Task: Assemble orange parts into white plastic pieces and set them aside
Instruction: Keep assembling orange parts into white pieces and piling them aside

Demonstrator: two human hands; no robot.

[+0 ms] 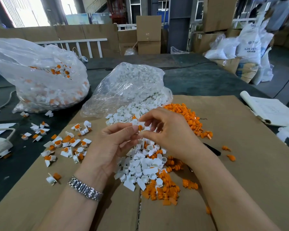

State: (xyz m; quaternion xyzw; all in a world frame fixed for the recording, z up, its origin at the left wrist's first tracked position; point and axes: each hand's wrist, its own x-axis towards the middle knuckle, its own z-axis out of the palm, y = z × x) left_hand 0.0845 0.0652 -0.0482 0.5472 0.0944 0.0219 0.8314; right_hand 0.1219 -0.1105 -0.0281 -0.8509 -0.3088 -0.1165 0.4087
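My left hand (110, 144) and my right hand (167, 132) meet above the middle of the cardboard, both pinching one white plastic piece (135, 122) with an orange part (140, 127) set in it. Under the hands lies a heap of loose white pieces (140, 165). Orange parts (188, 117) are piled to the right, with more orange parts (163, 187) at the heap's near edge. Assembled white-and-orange pieces (65, 144) are scattered to the left.
A flattened cardboard sheet (240, 164) covers the dark table. A clear bag of white pieces (130, 87) lies behind the hands. A larger bag of assembled pieces (40, 77) stands at the left. An open notebook (267, 109) lies at the right edge.
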